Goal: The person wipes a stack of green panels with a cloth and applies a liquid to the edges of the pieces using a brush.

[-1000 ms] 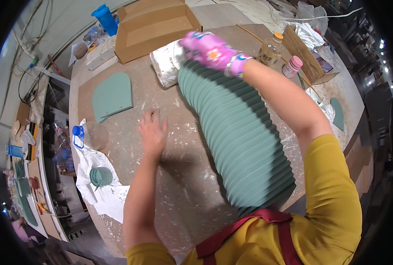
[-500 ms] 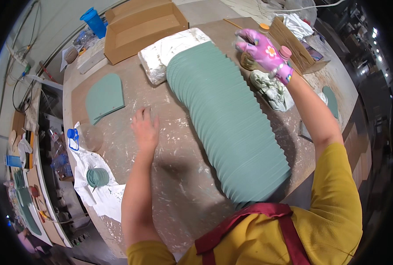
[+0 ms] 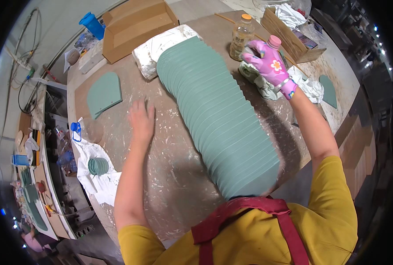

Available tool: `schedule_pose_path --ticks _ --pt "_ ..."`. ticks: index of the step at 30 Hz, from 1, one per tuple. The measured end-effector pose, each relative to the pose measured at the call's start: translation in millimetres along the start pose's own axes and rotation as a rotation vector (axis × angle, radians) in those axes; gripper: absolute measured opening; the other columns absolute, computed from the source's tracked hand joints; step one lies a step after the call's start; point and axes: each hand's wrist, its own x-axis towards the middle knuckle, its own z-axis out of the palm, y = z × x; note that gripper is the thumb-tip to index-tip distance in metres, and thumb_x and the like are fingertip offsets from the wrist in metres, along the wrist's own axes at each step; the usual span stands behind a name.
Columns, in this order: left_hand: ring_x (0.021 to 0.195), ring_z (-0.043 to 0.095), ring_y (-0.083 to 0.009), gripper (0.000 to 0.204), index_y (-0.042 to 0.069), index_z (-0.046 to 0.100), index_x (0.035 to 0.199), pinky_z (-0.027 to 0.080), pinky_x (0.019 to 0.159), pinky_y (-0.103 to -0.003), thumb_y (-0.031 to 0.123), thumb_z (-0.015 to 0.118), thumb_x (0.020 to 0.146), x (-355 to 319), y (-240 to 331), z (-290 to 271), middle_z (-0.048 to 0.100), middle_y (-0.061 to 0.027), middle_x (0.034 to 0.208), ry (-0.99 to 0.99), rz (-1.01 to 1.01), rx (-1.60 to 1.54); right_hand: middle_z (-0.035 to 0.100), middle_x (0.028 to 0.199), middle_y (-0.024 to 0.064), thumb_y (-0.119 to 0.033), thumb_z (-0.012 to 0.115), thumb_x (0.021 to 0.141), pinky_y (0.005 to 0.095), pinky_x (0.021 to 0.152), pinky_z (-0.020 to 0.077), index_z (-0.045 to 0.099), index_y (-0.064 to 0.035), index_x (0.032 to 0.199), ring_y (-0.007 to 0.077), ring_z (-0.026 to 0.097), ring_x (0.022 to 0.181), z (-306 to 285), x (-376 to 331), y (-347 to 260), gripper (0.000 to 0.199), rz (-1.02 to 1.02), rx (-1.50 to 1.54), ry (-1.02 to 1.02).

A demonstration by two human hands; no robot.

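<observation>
The gloved fingers (image 3: 254,54) of the right hand (image 3: 271,66) curl onto a crumpled green-white cloth (image 3: 260,81), grasping it just beside a clear bottle with an orange cap (image 3: 242,32) and a pink-capped bottle (image 3: 274,42). The left hand (image 3: 141,121) lies flat, fingers spread and released, on the paint-flecked table (image 3: 178,163). Between the hands runs a long fanned row of teal panels (image 3: 223,119). Beyond it sit a foil-wrapped block (image 3: 154,46), a brown cardboard box (image 3: 137,26) and a blue container (image 3: 92,24).

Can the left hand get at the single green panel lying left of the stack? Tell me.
Probably yes: the left hand rests flat on the table, and only bare tabletop lies between it and the green panel.
</observation>
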Motion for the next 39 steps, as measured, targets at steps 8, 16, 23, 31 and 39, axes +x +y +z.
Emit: schedule_pose_path --ticks 8,16,23,31,39 --pt "0.113 0.053 -0.029 0.038 0.001 0.049 0.128 0.042 0.095 -0.039 0.013 0.053 0.093 -108.1 80.9 -6.2 0.053 -0.0196 0.123 0.055 -0.096 -0.564 0.059 0.091 0.0143 -0.01 0.064 0.078 0.0409 0.073 0.0498 0.056 -0.0069 0.097 0.0322 0.062 0.084 82.0 11.8 -89.3 0.021 -0.544 -0.127 -0.292" --pt "0.073 0.061 -0.0178 0.023 0.005 0.063 0.111 0.048 0.069 -0.032 0.001 0.055 0.089 -196.8 77.0 -38.1 0.064 -0.0057 0.08 -0.096 -0.485 -0.764 0.059 0.089 0.0146 -0.017 0.062 0.083 0.0438 0.067 0.0512 0.057 -0.0067 0.087 0.0339 0.064 0.08 44.8 35.3 -22.0 0.013 -0.334 -0.43 -0.161" --pt "0.078 0.063 -0.0329 0.011 0.005 0.067 0.093 0.051 0.07 -0.038 0.007 0.065 0.082 -214.4 112.6 -23.5 0.066 -0.0142 0.087 -0.125 -0.154 -0.718 0.061 0.096 0.0172 -0.019 0.063 0.085 0.044 0.075 0.0508 0.055 -0.0072 0.108 0.0362 0.062 0.087 65.7 19.6 -51.0 0.027 -0.363 -0.3 -0.25" --pt "0.083 0.063 -0.0305 0.025 0.005 0.064 0.098 0.051 0.072 -0.037 0.01 0.073 0.076 -253.9 110.8 -32.8 0.064 -0.0127 0.09 -0.251 -0.074 -0.713 0.06 0.099 0.0164 -0.023 0.063 0.085 0.0443 0.079 0.0487 0.057 -0.006 0.099 0.0373 0.06 0.095 30.1 23.7 -44.2 0.023 -0.152 -0.223 -0.159" --pt "0.108 0.055 -0.0319 0.079 0.002 0.046 0.128 0.046 0.093 -0.038 0.027 0.085 0.064 -248.5 136.0 -48.3 0.049 -0.0167 0.125 -0.487 -0.121 -0.81 0.059 0.097 0.016 -0.015 0.065 0.083 0.0452 0.073 0.0508 0.054 -0.0068 0.105 0.0391 0.061 0.087 41.9 32.4 -18.0 0.026 -0.229 -0.512 -0.188"
